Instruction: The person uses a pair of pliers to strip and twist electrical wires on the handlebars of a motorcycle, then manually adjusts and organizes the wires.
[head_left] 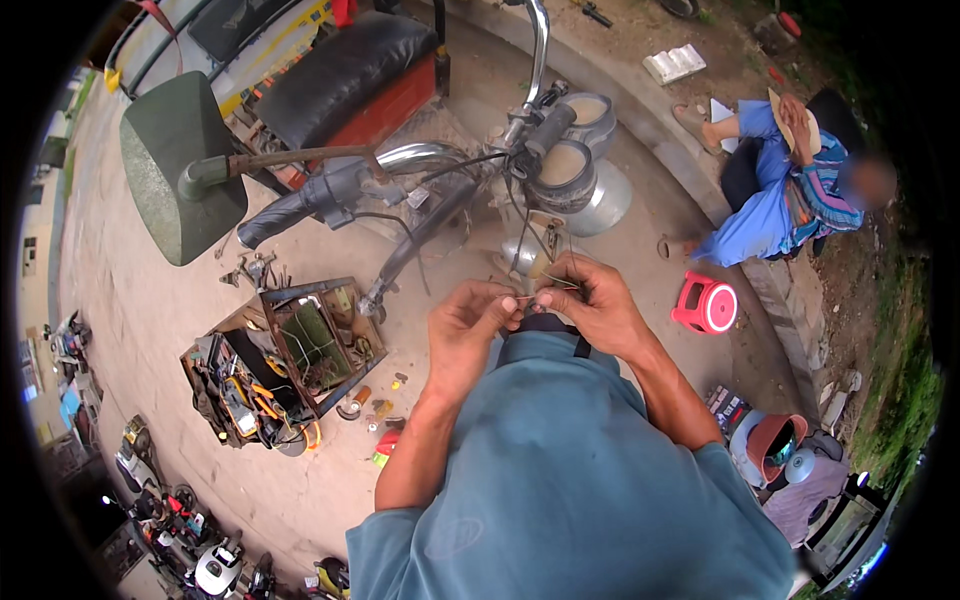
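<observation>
left hand (468,330): fingers curled, thumb tip pinched to forefinger | right hand (603,310): thumb and forefinger pinched, knuckles raised | fingertips of both just beside each other | left forearm (422,440), right forearm (672,392): bare, slanting inward, converging ahead of the torso (570,470)

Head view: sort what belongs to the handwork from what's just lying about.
Likely part of the work:
- thin strand, perhaps wire, pinched by left hand and right hand
- handlebar ahead
- open toolbox, tools inside

Apparently just about:
- red stool
- white block on the ground
- parked two-wheelers
</observation>
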